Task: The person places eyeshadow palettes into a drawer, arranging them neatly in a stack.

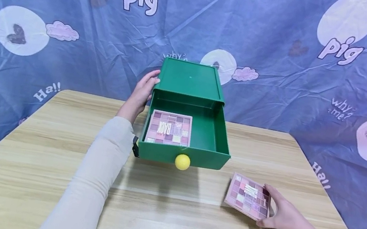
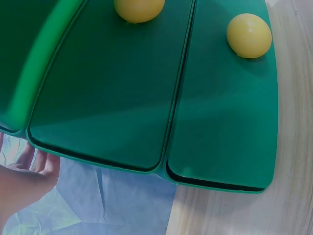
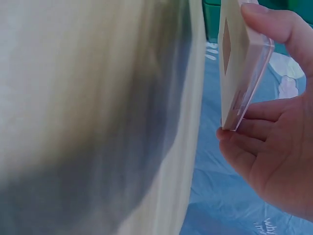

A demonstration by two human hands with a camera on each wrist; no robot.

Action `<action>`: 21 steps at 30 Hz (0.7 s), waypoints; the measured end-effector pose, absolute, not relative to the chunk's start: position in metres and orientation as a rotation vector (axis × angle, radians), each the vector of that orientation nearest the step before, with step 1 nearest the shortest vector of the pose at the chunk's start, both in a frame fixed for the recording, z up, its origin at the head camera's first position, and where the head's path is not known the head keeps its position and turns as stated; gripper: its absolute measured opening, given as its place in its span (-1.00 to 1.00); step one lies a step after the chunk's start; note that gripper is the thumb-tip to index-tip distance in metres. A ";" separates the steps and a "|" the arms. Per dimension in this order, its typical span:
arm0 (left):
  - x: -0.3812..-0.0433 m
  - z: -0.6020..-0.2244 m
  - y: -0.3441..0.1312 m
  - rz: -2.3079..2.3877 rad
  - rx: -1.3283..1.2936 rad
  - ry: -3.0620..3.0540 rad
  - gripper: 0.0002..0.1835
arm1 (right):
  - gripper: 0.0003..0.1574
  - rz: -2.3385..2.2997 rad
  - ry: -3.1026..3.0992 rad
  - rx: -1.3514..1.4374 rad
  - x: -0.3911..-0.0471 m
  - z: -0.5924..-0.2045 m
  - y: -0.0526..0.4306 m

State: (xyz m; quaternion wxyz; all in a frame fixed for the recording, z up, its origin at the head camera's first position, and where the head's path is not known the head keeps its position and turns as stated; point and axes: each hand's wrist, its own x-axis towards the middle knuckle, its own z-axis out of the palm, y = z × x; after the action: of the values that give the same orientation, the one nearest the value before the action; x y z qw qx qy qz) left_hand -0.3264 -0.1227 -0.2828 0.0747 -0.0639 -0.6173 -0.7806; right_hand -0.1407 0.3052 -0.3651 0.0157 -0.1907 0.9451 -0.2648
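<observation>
A green drawer cabinet (image 1: pixel 191 78) stands on the table with its top drawer (image 1: pixel 208 129) pulled out, a yellow round knob (image 1: pixel 182 162) on the front. Inside, against the drawer's left side, lies a pink eyeshadow palette (image 1: pixel 169 129). My left hand (image 1: pixel 142 90) rests on the cabinet's left side, fingers extended near its upper edge; the left wrist view shows the fingertips (image 2: pixel 51 164) at that side. To the right and nearer me, my right hand (image 1: pixel 288 217) pinches a second eyeshadow palette (image 1: pixel 248 196) between thumb and fingers, tilted and raised off the table in the right wrist view.
The left wrist view shows lower drawers with yellow knobs (image 2: pixel 248 35) beneath the pulled-out one. A light wooden table (image 1: pixel 67 135) extends around the cabinet. Behind it hangs a blue printed cloth (image 1: pixel 275 20).
</observation>
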 end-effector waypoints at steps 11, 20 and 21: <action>-0.326 -0.283 -0.123 -2.345 -0.196 -1.844 -0.54 | 0.35 -0.807 2.959 -0.581 -0.148 -0.342 0.309; -0.326 -0.283 -0.122 -2.350 -0.196 -1.836 -0.54 | 0.29 -0.857 2.942 -0.602 -0.155 -0.318 0.312; -0.326 -0.282 -0.122 -2.351 -0.195 -1.836 -0.54 | 0.29 -0.864 2.938 -0.601 -0.156 -0.315 0.312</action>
State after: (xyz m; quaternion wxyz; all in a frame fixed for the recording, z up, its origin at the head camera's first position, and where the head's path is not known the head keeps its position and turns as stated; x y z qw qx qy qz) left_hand -0.3258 -0.1223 -0.2824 0.0760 -0.0652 -0.6124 -0.7842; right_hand -0.1556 0.3125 -0.3153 0.0102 -0.1926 0.9414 -0.2768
